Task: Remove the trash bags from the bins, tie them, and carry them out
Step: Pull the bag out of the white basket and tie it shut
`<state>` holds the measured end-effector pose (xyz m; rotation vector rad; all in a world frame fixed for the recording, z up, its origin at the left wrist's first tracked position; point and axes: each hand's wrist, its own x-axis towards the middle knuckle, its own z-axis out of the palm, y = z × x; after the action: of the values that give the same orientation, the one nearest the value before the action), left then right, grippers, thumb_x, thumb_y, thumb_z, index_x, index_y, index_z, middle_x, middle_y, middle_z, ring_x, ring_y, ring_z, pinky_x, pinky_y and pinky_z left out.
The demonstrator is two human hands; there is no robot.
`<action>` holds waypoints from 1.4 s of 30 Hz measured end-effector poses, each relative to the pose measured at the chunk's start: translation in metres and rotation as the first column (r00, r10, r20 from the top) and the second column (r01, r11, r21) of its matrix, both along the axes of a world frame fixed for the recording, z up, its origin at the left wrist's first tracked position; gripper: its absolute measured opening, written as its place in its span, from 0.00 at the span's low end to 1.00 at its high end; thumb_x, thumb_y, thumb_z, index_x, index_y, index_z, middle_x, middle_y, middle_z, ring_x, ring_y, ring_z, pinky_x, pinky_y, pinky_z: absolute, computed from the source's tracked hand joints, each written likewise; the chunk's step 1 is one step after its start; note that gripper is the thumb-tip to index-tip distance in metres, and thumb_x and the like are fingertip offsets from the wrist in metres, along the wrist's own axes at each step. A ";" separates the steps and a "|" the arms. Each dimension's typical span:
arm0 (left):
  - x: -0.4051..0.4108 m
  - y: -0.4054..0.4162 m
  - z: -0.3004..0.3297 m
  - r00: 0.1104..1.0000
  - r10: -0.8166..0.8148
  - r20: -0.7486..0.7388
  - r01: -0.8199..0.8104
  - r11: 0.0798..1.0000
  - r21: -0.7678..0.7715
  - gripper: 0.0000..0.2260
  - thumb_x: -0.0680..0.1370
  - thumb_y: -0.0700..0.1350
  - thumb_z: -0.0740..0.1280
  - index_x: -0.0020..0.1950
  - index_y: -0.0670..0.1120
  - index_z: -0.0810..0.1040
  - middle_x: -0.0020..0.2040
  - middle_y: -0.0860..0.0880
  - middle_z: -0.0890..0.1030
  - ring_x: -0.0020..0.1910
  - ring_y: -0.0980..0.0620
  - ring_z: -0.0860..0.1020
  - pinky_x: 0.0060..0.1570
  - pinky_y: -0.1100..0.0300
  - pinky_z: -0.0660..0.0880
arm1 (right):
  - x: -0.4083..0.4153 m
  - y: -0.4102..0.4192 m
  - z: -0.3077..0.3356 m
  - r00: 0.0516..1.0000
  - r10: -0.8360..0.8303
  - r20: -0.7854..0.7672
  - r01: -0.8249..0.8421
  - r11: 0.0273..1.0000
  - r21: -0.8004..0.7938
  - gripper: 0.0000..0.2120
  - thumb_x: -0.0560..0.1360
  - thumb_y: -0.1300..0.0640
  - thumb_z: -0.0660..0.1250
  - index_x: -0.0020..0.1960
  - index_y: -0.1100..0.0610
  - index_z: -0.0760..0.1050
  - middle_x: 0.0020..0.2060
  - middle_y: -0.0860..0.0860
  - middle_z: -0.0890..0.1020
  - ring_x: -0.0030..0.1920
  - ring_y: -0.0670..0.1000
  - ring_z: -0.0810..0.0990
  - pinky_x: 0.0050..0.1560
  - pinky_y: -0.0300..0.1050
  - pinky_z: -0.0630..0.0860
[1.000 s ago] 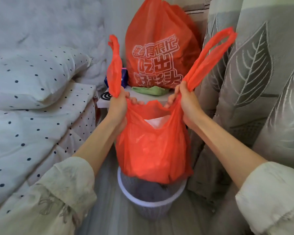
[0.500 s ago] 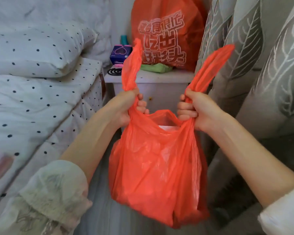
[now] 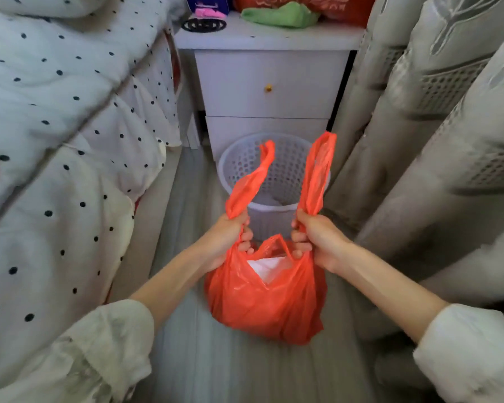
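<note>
Spotty bed point(image 3: 56, 141) on left. My left hand point(image 3: 226, 241) squeezes one handle of red bag point(image 3: 268, 303). Bag out of bin point(image 3: 274, 181), low over floor. My right hand point(image 3: 317, 242) squeezes other handle. Curtains point(image 3: 434, 141) on right.

The orange trash bag point(image 3: 262, 301) is thin, shiny, crinkly plastic. The bin point(image 3: 277, 181) is pale plastic full of little holes. The bed cover point(image 3: 56, 141) is soft dotted cloth.

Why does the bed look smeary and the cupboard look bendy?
Head view: the bed is smeared by motion blur as the camera tips; the wide lens bows the cupboard and curtains; soft, even light; the bag stays fairly sharp.
</note>
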<state>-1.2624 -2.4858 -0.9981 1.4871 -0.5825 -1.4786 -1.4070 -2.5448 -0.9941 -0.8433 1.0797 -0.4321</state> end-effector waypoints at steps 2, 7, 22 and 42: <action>-0.003 0.003 -0.017 0.998 0.061 -0.013 -0.061 0.998 -0.010 0.15 0.82 0.48 0.51 0.35 0.48 0.62 0.17 0.54 0.62 0.14 0.58 0.58 0.20 0.67 0.67 | 0.001 0.003 -0.015 0.999 -0.039 0.006 0.039 0.999 0.019 0.19 0.81 0.48 0.49 0.35 0.55 0.63 0.15 0.46 0.63 0.14 0.44 0.60 0.22 0.36 0.64; 0.002 0.006 -0.045 0.988 0.156 -0.013 -0.156 0.988 0.022 0.13 0.80 0.40 0.55 0.36 0.49 0.62 0.16 0.56 0.58 0.13 0.60 0.55 0.18 0.70 0.61 | 0.005 0.011 -0.039 0.994 -0.062 -0.093 0.053 0.994 -0.100 0.16 0.81 0.54 0.51 0.37 0.57 0.67 0.18 0.47 0.63 0.14 0.42 0.59 0.18 0.33 0.60; 0.010 0.006 -0.051 0.964 -0.061 -0.257 0.028 0.991 -0.131 0.16 0.81 0.50 0.50 0.35 0.47 0.65 0.20 0.55 0.62 0.16 0.60 0.58 0.22 0.67 0.60 | 0.002 0.010 -0.060 0.983 -0.081 -0.167 0.059 0.990 -0.130 0.13 0.81 0.61 0.49 0.39 0.56 0.65 0.26 0.50 0.58 0.13 0.39 0.56 0.16 0.27 0.52; -0.002 0.007 -0.046 0.970 -0.222 0.100 0.230 0.970 -0.075 0.16 0.81 0.44 0.52 0.33 0.45 0.63 0.16 0.56 0.60 0.15 0.63 0.55 0.18 0.69 0.52 | -0.015 0.008 -0.048 0.950 0.308 0.042 -0.311 0.947 0.081 0.26 0.59 0.34 0.67 0.56 0.37 0.72 0.24 0.45 0.61 0.23 0.42 0.59 0.24 0.36 0.55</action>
<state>-1.2648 -2.4793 -1.0437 1.4640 -0.8857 -1.5424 -1.4223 -2.5366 -1.0425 -0.9086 0.9130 -0.1313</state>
